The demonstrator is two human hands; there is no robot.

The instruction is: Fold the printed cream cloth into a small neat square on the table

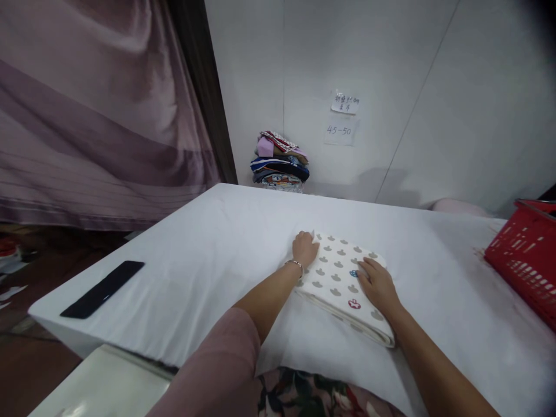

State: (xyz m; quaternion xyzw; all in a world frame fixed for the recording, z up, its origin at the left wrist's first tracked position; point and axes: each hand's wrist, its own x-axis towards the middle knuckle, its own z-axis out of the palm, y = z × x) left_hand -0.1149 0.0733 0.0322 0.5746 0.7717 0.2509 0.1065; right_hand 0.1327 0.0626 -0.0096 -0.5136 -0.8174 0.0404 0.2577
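Note:
A folded white cloth (332,272) printed with grey shapes, plus one blue and one red motif, lies on the white-covered table (208,243). My left hand (304,250), with a bracelet at the wrist, is closed at the cloth's far left edge, its fingers curled at the border. Across the right part of the cloth rests my right hand (377,285), palm down and fingers stretched out, touching the top layer close to the blue motif. Several stacked layers show along the near edge. The cloth's underside is hidden.
A dark flat phone-like object (103,289) lies at the table's left. To the right stands a red plastic basket (525,255). Behind the table is a stack of folded fabrics (280,162) against the wall. A mauve curtain (99,116) hangs at the left. Paper signs (341,130) are on the wall.

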